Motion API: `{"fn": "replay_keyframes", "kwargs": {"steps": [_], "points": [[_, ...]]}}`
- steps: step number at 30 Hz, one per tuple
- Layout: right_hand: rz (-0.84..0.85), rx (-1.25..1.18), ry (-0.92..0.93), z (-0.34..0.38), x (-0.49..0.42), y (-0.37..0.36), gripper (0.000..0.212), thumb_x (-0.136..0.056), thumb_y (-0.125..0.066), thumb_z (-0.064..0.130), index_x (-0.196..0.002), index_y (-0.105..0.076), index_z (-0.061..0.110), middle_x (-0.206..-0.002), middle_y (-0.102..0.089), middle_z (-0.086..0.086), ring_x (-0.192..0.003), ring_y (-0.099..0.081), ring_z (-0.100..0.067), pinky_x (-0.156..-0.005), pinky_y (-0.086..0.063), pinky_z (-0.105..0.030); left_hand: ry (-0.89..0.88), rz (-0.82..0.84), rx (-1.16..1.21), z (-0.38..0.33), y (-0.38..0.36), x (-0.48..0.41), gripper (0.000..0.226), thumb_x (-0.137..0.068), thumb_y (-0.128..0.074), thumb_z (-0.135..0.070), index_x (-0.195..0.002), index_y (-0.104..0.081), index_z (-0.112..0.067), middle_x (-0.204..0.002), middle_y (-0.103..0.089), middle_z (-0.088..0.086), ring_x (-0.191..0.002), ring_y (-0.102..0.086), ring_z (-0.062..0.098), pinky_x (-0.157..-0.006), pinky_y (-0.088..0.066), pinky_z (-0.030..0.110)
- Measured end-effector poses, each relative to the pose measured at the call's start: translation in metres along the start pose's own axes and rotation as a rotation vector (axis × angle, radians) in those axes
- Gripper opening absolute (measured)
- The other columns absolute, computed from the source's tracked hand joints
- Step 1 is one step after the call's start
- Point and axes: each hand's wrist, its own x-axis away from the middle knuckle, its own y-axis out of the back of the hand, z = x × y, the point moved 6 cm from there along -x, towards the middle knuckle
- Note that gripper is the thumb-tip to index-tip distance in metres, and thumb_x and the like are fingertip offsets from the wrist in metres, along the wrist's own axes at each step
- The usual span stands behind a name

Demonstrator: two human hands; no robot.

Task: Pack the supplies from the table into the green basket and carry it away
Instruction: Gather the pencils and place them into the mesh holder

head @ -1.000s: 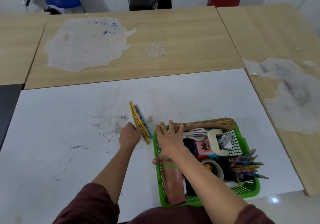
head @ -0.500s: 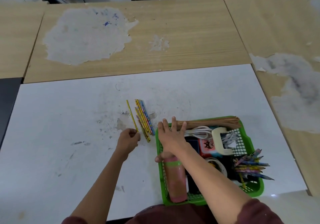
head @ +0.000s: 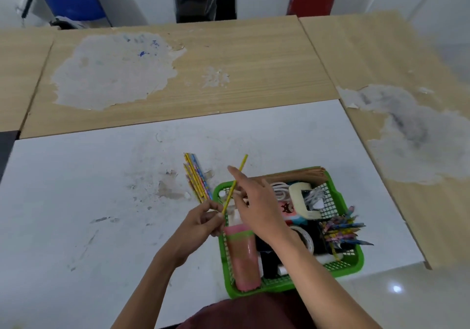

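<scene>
Thumb and fingertips of your left hand (head: 203, 220) pinch the lower end of a single yellow pencil (head: 235, 182). The other fingers are curled in, and the forearm comes up from the near edge of the white table (head: 76, 201). The pencil slants up and away to the right, crossing above the far-left corner of the green basket (head: 356, 264).

Your right hand (head: 256, 201) hovers over that same corner with its fingers straight and loosely spread, grasping nothing. Blur hides whether a fingertip touches the pencil's shaft. Your right forearm runs diagonally across the basket from the near edge.

The basket sits at the table's near right corner. It holds a pink bottle (head: 243, 257) along its left wall, a white cable (head: 279, 191), brown envelopes (head: 292, 174) against the far wall, and crayons (head: 340, 229) poking over the right rim. A bundle of pencils (head: 197, 178) lies on the table, just beside the basket's far-left corner.
</scene>
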Motion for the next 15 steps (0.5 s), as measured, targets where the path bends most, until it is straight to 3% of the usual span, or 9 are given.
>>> {"fn": "replay_keyframes", "kwargs": {"steps": [2, 4, 8, 11, 13, 15], "points": [[-0.131, 0.089, 0.049, -0.014, 0.018, 0.018, 0.045, -0.094, -0.061, 0.015, -0.137, -0.057, 0.029, -0.111, -0.066, 0.008, -0.103, -0.060, -0.014, -0.092, -0.048, -0.044, -0.025, 0.104, -0.003, -0.009, -0.026, 0.002, 0.012, -0.102, -0.051, -0.013, -0.109, -0.055, -0.004, -0.071, -0.057, 0.005, -0.069, -0.051, 0.016, -0.068, -0.045, 0.025], [-0.217, 0.165, 0.046, -0.031, 0.036, 0.037, 0.033, -0.093, -0.064, 0.015, -0.126, -0.066, 0.023, -0.108, -0.065, 0.006, -0.098, -0.062, -0.022, -0.078, -0.048, -0.043, -0.055, 0.179, 0.006, -0.016, -0.053, 0.003, 0.014, -0.102, -0.052, -0.014, -0.107, -0.056, -0.001, -0.070, -0.055, 0.008, -0.067, -0.052, 0.015, -0.067, -0.045, 0.023], [-0.428, 0.154, -0.051, -0.063, 0.079, 0.085, 0.030, -0.095, -0.062, 0.012, -0.124, -0.069, 0.017, -0.104, -0.064, 0.004, -0.092, -0.059, -0.018, -0.076, -0.050, -0.037, -0.094, 0.230, -0.137, -0.011, -0.097, 0.000, 0.027, -0.100, -0.052, -0.030, -0.103, -0.063, -0.006, -0.080, -0.068, 0.007, -0.076, -0.064, 0.015, -0.072, -0.050, 0.022], [-0.633, 0.000, -0.239, -0.090, 0.122, 0.121, 0.027, -0.101, -0.055, 0.030, -0.116, -0.073, 0.016, -0.104, -0.063, 0.006, -0.097, -0.061, -0.014, -0.081, -0.052, -0.031, -0.153, 0.194, -0.277, 0.008, -0.111, -0.007, 0.015, -0.100, -0.055, -0.026, -0.097, -0.064, -0.015, -0.083, -0.069, 0.005, -0.079, -0.065, 0.018, -0.078, -0.052, 0.032], [-0.690, -0.104, -0.345, -0.099, 0.145, 0.133, 0.034, -0.103, -0.050, 0.041, -0.109, -0.072, 0.016, -0.099, -0.066, 0.005, -0.086, -0.062, -0.006, -0.071, -0.051, -0.024, -0.178, 0.143, -0.353, 0.021, -0.111, -0.011, 0.009, -0.099, -0.057, -0.019, -0.093, -0.064, -0.018, -0.081, -0.069, 0.000, -0.077, -0.065, 0.016, -0.078, -0.053, 0.036], [-0.702, -0.151, -0.441, -0.108, 0.163, 0.139, 0.026, -0.103, -0.051, 0.037, -0.102, -0.069, 0.017, -0.080, -0.064, 0.006, -0.066, -0.058, -0.003, -0.059, -0.043, -0.019, -0.204, 0.104, -0.406, 0.027, -0.111, -0.011, 0.011, -0.098, -0.058, -0.016, -0.091, -0.064, -0.022, -0.078, -0.068, -0.006, -0.074, -0.065, 0.014, -0.076, -0.054, 0.038]]}}
